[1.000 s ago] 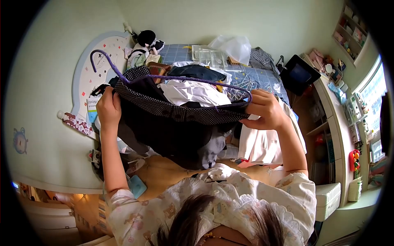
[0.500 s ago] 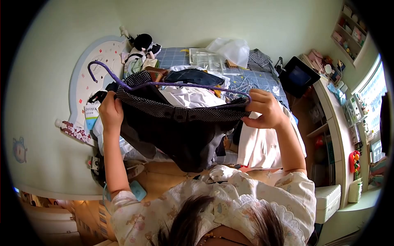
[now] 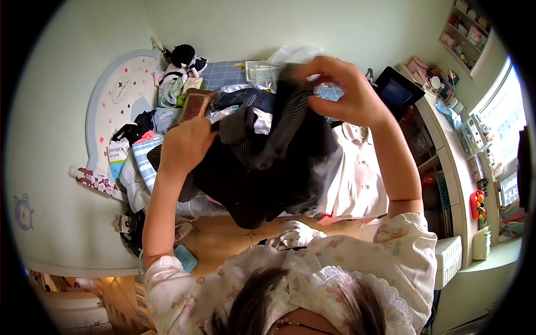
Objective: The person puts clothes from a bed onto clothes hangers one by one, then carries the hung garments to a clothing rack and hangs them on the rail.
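Two hands noted, both raised in front of the chest over one bed (image 3: 219, 73). Left hand (image 3: 184, 146): knuckles up, closed in a fist on one dark garment (image 3: 259, 187). Right hand (image 3: 349, 92): higher and farther forward, wrist bent inward, thumb and fingers curled in a loose pinch on the garment's raised edge; fingertips blurred. Garment hangs bunched between and below the hands. Also counted: one cream garment (image 3: 360, 176) at the bed's right side, one black-haired doll (image 3: 183, 58) near the headboard (image 3: 114, 114).
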Available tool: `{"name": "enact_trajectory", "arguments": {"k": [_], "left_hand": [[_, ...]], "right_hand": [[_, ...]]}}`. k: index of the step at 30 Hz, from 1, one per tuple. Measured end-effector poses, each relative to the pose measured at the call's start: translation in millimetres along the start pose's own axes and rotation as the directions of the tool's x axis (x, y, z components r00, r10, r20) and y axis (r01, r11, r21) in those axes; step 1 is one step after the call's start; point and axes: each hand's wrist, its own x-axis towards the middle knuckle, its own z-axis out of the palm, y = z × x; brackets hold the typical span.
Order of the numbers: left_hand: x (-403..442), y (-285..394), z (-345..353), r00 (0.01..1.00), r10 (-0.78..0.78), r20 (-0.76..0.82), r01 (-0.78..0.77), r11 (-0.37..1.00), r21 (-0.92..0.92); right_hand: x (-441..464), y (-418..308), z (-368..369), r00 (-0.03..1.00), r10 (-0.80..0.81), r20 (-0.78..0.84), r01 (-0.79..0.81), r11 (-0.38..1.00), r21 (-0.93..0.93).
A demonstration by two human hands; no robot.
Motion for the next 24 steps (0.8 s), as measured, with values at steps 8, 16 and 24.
{"name": "enact_trajectory", "arguments": {"k": [8, 16, 24], "left_hand": [[10, -10, -21, 0.941, -0.276, -0.196, 0.26, 0.96, -0.104], [28, -16, -26, 0.984, -0.175, 0.007, 0.171, 0.95, -0.263], [66, 11, -12, 0.981, -0.076, 0.176, 0.134, 0.929, -0.344]], "right_hand": [[-22, -33, -19, 0.799, 0.569, 0.195, -0.469, 0.793, -0.39], [-76, -4, -8, 0.934, 0.246, -0.26, -0.336, 0.853, -0.398], [-128, 11, -41, 0.892, 0.276, -0.357, -0.403, 0.844, -0.354]]}}
